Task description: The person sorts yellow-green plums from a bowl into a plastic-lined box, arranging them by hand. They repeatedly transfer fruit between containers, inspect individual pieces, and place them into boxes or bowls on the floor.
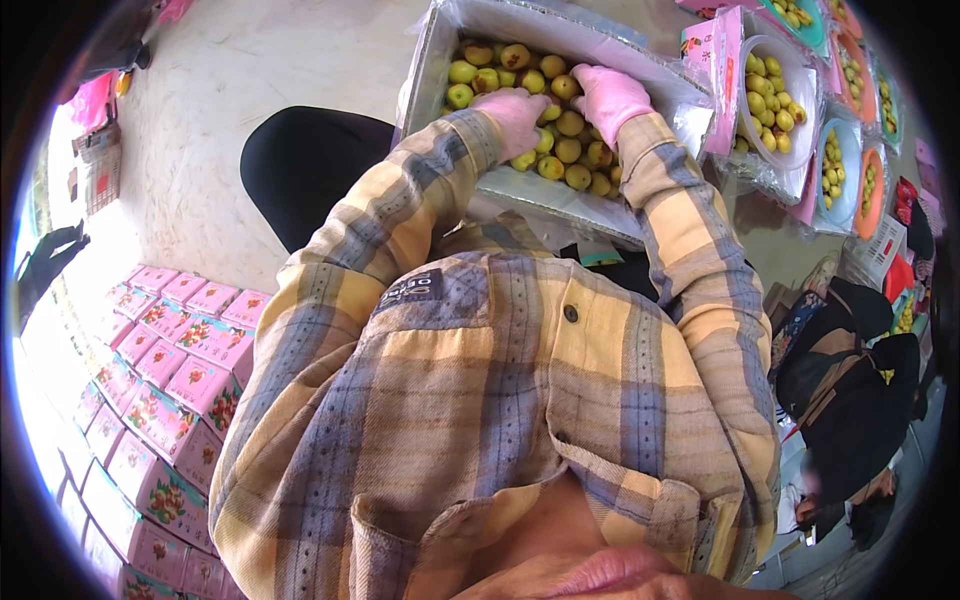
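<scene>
A cardboard box (420, 82) with a silvery lining stands before me, its bottom covered with green and brown-blotched jujubes (576, 177). Both my hands are inside it, in pink gloves. My left hand (516, 120) lies palm down over the fruit near the middle, fingers curled among the jujubes. At the box's right side, my right hand (611, 99) reaches down with its fingertips against jujubes near the far wall. The fingertips of both hands are partly hidden, so whether either grips a fruit cannot be told.
To the right stand a white plastic basin (780, 154) of jujubes in a lined pink box, a light blue basin (834, 214) and several more basins. Pink printed cartons (172, 367) are stacked at the left. A person in black (847, 405) is at the right. A plastic crate (99, 169) stands far left.
</scene>
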### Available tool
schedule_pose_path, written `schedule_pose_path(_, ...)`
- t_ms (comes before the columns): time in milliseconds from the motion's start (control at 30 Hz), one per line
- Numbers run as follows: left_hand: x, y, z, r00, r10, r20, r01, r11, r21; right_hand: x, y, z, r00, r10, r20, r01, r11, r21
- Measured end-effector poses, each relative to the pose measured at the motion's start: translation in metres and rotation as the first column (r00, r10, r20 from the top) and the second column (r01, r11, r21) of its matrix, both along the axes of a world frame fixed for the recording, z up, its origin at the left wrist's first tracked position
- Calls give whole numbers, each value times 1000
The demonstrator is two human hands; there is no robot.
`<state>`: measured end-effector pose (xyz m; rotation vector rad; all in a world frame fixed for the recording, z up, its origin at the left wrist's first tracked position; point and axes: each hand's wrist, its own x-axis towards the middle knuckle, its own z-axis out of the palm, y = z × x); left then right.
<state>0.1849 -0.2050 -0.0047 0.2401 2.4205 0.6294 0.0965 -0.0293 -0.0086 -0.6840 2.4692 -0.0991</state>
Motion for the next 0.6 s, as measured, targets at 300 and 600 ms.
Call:
schedule_pose_path(300,-11,2,0,996,41,-75,-45,998,-53,-9,6,-8,933,-256,251,324,901,-287)
schedule_pose_path(600,-48,40,-3,979,-117,-167,67,958,-278,29,81,23,478,-157,864,877,45,-478)
